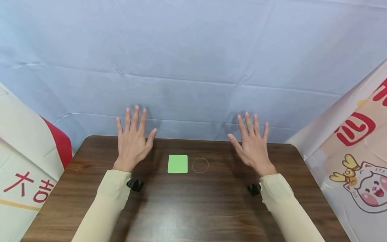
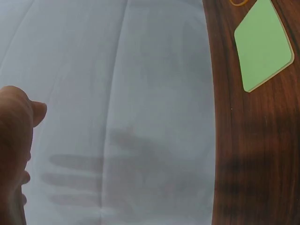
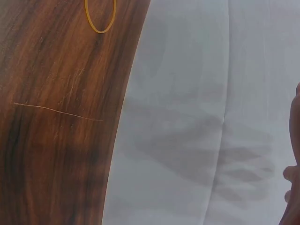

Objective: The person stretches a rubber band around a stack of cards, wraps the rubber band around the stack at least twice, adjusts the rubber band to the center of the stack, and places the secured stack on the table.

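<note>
Fingers spread and straight, my left hand (image 1: 132,144) is held over the far left part of the table, holding nothing. My right hand (image 1: 252,147) mirrors it on the far right, also spread and holding nothing. Between them lies a light green square pad with rounded corners (image 1: 177,164), a thin stack seen edge-on in the left wrist view. Just right of the pad is a thin yellow rubber band (image 1: 200,165), lying in a rough circle. In the right wrist view the rubber band (image 3: 101,31) shows only in part at the top.
The dark wooden table (image 1: 193,208) ends at a pale blue-grey cloth (image 1: 187,67) hanging behind it. Printed cloths hang on the left (image 1: 24,161) and right (image 1: 356,161). A small black device (image 1: 135,185) sits at the left wrist, another (image 1: 254,189) at the right.
</note>
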Demonstrator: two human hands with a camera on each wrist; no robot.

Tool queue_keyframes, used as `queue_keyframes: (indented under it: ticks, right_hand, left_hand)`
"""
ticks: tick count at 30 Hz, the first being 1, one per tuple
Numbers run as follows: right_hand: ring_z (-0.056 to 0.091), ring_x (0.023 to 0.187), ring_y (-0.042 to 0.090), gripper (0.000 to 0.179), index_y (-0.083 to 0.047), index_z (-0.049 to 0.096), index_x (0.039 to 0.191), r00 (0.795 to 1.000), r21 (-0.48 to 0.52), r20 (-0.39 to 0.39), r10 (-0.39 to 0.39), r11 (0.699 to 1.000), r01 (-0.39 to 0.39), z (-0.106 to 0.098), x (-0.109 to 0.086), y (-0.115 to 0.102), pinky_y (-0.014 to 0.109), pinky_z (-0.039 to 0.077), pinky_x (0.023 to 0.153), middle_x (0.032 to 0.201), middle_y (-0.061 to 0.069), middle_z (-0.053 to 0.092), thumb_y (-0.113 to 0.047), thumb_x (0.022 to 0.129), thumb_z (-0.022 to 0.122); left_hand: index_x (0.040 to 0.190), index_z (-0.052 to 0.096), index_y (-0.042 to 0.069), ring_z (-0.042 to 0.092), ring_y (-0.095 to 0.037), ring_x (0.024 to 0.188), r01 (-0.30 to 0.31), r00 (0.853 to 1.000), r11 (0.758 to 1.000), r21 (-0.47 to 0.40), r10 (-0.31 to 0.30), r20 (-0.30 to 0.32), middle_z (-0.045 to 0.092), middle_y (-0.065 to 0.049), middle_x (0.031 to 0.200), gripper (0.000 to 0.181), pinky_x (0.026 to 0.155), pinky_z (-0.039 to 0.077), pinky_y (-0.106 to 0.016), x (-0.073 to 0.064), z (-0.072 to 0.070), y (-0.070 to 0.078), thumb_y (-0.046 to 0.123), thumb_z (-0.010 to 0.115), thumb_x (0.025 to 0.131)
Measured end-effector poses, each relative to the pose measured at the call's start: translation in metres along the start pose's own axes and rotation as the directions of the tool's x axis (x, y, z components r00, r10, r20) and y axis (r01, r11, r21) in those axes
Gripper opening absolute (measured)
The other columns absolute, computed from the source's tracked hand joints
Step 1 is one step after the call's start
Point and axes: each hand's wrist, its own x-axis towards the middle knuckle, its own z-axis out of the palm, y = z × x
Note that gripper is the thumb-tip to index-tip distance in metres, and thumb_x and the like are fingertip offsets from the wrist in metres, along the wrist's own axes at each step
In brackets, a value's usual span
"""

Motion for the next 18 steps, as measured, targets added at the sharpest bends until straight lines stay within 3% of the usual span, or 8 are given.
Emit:
queue_keyframes:
  ticks: [6, 11, 15, 18]
  right_hand:
    - [0.008, 0.154, 0.038, 0.077, -0.016, 0.019, 0.163, 1.000, 0.029, -0.013, -0.016, 0.999, 0.016, 0.002, -0.004, 0.001, 0.063, -0.008, 0.118, 0.166, 0.018, 0.020, -0.061, 0.104, 0.039]
    - [0.032, 0.143, 0.043, 0.066, -0.003, 0.042, 0.152, 0.997, 0.089, -0.063, -0.040, 0.995, 0.045, 0.007, -0.010, -0.002, 0.068, 0.015, 0.114, 0.151, 0.023, 0.044, -0.049, 0.105, 0.050]
    - [0.045, 0.130, 0.044, 0.057, -0.001, 0.052, 0.143, 0.999, 0.147, -0.048, -0.022, 0.989, 0.029, 0.012, -0.016, -0.005, 0.067, 0.030, 0.104, 0.138, 0.023, 0.054, -0.043, 0.104, 0.055]
    - [0.049, 0.125, 0.043, 0.053, -0.003, 0.056, 0.140, 1.000, 0.199, -0.005, 0.000, 0.980, 0.001, 0.017, -0.021, -0.008, 0.065, 0.035, 0.101, 0.133, 0.021, 0.059, -0.042, 0.104, 0.057]
  left_hand:
    - [0.153, 0.040, 0.001, 0.023, -0.044, 0.149, -0.009, 0.998, 1.000, -0.027, 0.007, -0.055, 0.034, -0.024, 0.159, 0.068, 0.119, 0.011, -0.064, -0.001, 0.003, -0.001, 0.043, 0.052, 0.102]
    - [0.139, 0.054, -0.005, 0.048, -0.048, 0.128, -0.038, 0.994, 0.998, -0.042, 0.034, -0.101, 0.055, -0.028, 0.137, 0.058, 0.102, 0.036, -0.065, -0.004, 0.008, -0.001, 0.037, 0.059, 0.099]
    - [0.134, 0.058, -0.005, 0.053, -0.048, 0.117, -0.016, 1.000, 0.996, -0.093, 0.016, -0.008, 0.059, -0.027, 0.127, 0.054, 0.090, 0.044, -0.062, -0.008, 0.012, -0.001, 0.036, 0.062, 0.099]
    - [0.135, 0.057, -0.005, 0.054, -0.047, 0.117, 0.011, 0.995, 0.990, -0.140, 0.003, 0.103, 0.059, -0.026, 0.126, 0.053, 0.092, 0.044, -0.061, -0.011, 0.018, -0.001, 0.034, 0.064, 0.099]
